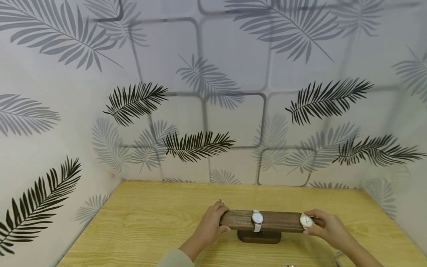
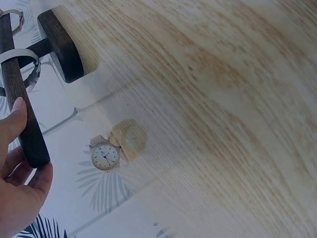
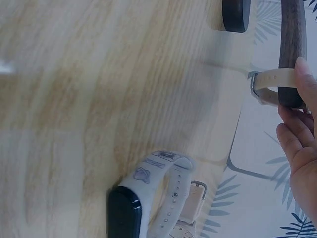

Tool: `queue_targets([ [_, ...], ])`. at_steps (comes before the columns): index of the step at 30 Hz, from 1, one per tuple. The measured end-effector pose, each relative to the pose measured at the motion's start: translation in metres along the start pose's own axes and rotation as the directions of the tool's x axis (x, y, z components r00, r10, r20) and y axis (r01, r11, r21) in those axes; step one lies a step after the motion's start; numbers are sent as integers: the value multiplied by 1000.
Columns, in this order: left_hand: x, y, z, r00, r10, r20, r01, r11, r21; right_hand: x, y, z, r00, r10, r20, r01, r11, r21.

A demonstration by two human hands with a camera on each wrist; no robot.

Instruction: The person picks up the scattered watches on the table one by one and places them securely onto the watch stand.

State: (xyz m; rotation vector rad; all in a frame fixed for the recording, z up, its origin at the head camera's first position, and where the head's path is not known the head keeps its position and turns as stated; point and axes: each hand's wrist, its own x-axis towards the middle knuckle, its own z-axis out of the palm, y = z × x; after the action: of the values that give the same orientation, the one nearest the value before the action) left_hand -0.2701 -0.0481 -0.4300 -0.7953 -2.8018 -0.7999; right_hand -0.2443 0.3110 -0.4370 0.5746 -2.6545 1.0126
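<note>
A dark wooden watch stand (image 1: 233,219) has a long bar on a short base. My left hand (image 1: 211,222) grips the bar's left end, with the thumb on the near side and fingers curled round the tip. Around the middle of the bar goes a white-strapped wristwatch (image 1: 257,218). At the right end, a cream-strapped wristwatch (image 1: 306,221) loops the bar, its buckle (image 3: 253,84) hanging below. My right hand (image 1: 328,227) pinches this watch at the bar's end, with its thumb by the strap.
Beyond my left hand is another wristwatch (image 2: 105,156) with a pale dial. Near my right arm lie a white fitness band (image 3: 143,176) with a black screen and a pink-strapped watch (image 3: 192,203). A leaf-patterned wall (image 1: 233,122) borders the wooden table (image 1: 143,218).
</note>
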Motion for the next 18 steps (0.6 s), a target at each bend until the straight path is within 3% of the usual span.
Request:
queue_targets([
  [7,1,-3,-1,1000,18,-1,-18,1000,-10,4,-1,1,998,-51,-30,47,994,-102],
  [18,2,-4,0,999,32,15,-32,999,-24,7,-1,3,999,-51,-1,50,996,-78],
])
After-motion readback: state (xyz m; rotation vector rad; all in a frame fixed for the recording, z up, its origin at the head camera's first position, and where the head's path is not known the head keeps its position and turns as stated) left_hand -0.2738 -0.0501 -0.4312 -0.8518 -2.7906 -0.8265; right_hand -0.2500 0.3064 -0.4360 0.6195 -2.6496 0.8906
